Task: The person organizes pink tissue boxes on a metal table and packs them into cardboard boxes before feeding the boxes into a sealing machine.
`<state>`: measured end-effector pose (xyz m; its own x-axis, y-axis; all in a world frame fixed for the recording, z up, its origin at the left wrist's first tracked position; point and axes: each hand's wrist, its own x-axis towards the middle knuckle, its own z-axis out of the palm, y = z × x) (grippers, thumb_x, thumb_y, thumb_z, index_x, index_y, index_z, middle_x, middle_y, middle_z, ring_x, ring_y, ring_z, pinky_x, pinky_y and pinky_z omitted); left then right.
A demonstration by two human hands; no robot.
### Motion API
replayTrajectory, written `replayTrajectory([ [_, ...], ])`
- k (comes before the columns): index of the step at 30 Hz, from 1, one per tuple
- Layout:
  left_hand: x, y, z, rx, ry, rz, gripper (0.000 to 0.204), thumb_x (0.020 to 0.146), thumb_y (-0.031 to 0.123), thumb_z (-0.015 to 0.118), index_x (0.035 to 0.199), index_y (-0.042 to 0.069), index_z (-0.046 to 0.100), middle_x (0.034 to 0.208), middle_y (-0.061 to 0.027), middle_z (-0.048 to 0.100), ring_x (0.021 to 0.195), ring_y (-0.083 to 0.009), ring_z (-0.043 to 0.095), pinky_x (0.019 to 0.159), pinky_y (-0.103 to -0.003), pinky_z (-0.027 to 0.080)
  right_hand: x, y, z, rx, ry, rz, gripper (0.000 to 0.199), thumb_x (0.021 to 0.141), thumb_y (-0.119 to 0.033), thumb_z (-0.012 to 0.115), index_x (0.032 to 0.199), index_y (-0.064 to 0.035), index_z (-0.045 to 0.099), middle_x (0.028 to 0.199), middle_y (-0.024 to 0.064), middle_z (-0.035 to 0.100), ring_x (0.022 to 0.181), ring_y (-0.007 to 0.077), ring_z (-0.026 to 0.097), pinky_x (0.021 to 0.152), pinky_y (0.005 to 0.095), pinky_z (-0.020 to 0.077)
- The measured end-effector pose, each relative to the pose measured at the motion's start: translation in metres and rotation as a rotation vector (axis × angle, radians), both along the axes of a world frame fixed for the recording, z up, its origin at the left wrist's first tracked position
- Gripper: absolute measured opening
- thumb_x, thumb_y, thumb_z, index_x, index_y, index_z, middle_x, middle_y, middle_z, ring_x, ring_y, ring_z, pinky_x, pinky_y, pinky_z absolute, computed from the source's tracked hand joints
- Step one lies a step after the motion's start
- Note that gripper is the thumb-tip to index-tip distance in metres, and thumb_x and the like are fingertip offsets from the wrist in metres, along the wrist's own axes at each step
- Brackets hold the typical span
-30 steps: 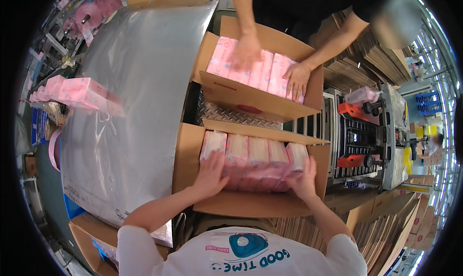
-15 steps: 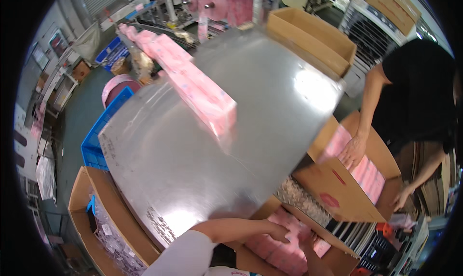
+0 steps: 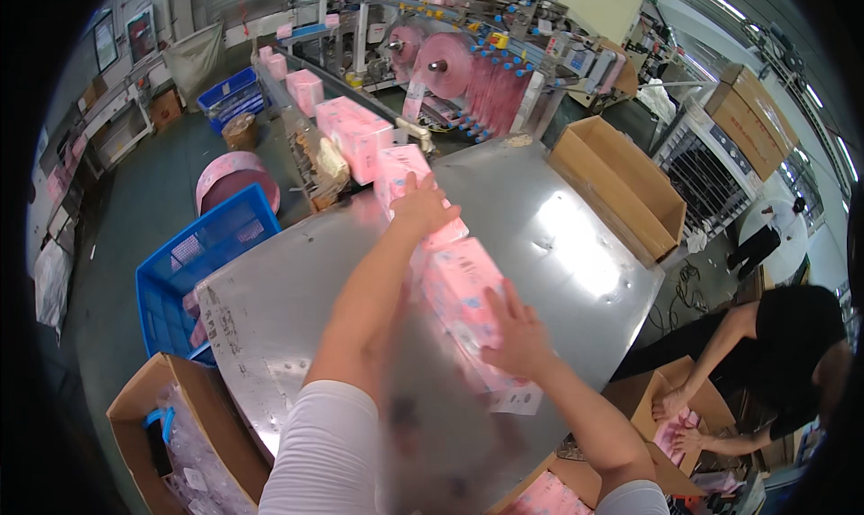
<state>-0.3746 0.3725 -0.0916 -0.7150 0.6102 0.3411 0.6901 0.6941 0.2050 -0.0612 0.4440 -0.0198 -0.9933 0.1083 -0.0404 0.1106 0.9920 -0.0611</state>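
Note:
A row of pink, printed, soft-looking packs runs across the metal table. My left hand (image 3: pixel 425 209) lies over a pink pack (image 3: pixel 400 162) near the far edge, its fingers spread across the top and side. Nearer to me, my right hand (image 3: pixel 520 335) rests with spread fingers against the right side of another pink pack (image 3: pixel 463 277). Beneath and in front of that pack are more pink and white packs, partly hidden by my right hand. Behind my left hand, further pink packs (image 3: pixel 355 135) stand in line on a narrow conveyor.
The metal table (image 3: pixel 531 218) has an open cardboard box (image 3: pixel 621 191) at its far right. On the left are a blue crate (image 3: pixel 166 290) and a box of clear plastic bags (image 3: pixel 202 452). A box of pink packs (image 3: pixel 551 497) stands below me. A co-worker (image 3: pixel 774 362) handles packs at right.
Both my hands have come up from the low box onto the packs on the table. The view has shifted, and the co-worker now has both hands at their box.

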Motion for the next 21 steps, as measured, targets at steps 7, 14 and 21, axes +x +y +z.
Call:
replayTrajectory([
  [7, 0.201, -0.197, 0.042, 0.036, 0.085, -0.197, 0.029, 0.075, 0.038, 0.065, 0.08, 0.009, 0.062, 0.127, -0.0062, 0.046, 0.123, -0.0335, 0.037, 0.077, -0.047, 0.05, 0.046, 0.006, -0.005, -0.361, -0.022, -0.204, 0.089, 0.067, -0.029, 0.07, 0.142, -0.0184, 0.025, 0.135, 0.0211, 0.032, 0.103, 0.0407, 0.053, 0.082, 0.0438, 0.0495],
  [14, 0.311, -0.347, 0.076, -0.137, -0.257, 0.25, 0.067, 0.068, 0.058, 0.068, 0.104, 0.002, 0.059, 0.14, -0.0192, 0.03, 0.132, -0.0429, 0.022, 0.093, -0.063, 0.034, -0.043, -0.151, 0.022, -0.579, 0.173, 0.497, 0.08, 0.073, -0.041, 0.065, 0.139, -0.0095, 0.032, 0.139, 0.0236, 0.03, 0.129, 0.0389, 0.031, 0.105, 0.0529, 0.0235],
  [21, 0.297, -0.37, 0.069, -0.095, -0.175, 0.323, 0.063, 0.066, 0.055, 0.07, 0.099, 0.002, 0.059, 0.14, -0.0145, 0.033, 0.132, -0.0391, 0.025, 0.087, -0.059, 0.034, -0.204, -0.049, 0.004, -0.134, -0.171, -0.234, 0.104, 0.067, -0.051, 0.066, 0.144, -0.0064, 0.013, 0.14, 0.0233, 0.032, 0.124, 0.0371, 0.041, 0.101, 0.0444, 0.0364],
])
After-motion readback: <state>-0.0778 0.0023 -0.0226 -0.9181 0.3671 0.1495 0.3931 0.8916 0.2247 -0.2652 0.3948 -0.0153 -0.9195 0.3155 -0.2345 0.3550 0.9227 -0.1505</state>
